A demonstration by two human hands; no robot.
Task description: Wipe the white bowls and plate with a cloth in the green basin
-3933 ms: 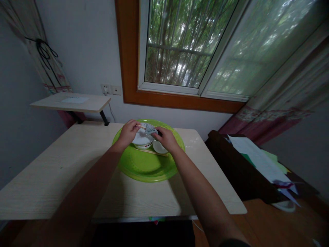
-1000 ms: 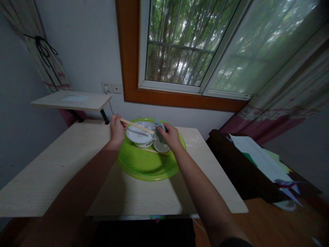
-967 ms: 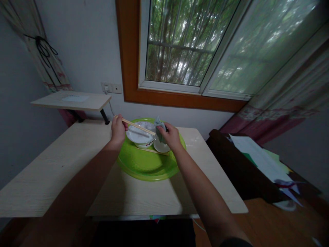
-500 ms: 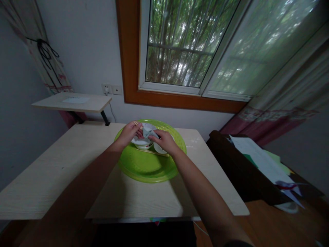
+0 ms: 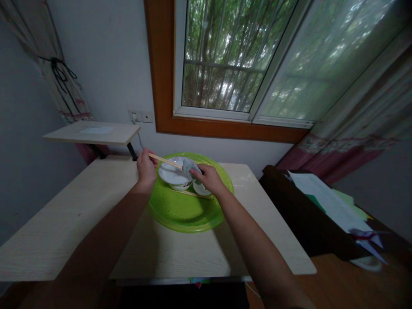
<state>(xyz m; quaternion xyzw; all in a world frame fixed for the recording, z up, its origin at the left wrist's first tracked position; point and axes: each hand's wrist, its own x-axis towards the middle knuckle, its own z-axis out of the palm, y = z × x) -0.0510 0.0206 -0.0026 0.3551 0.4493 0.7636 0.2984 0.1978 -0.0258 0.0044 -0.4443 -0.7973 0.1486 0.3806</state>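
My left hand is closed around one end of a pair of light wooden chopsticks, left of the tray's rim. My right hand grips a greyish cloth, which is wrapped about the other end of the chopsticks. Below them a white dish rests at a tilt on a patterned white bowl. A small white dish or bowl lies under my right hand, partly hidden by it. More chopsticks lie in front of the bowls on the round green tray.
The tray sits on a pale wooden table. A small raised shelf with a paper on it stands at the back left. Beyond the table's right edge is a dark brown piece of furniture with papers. A window is behind.
My left hand has moved left, away from my right hand, and a long stretch of the chopsticks now shows between them. My right hand stays on the cloth at nearly the same place.
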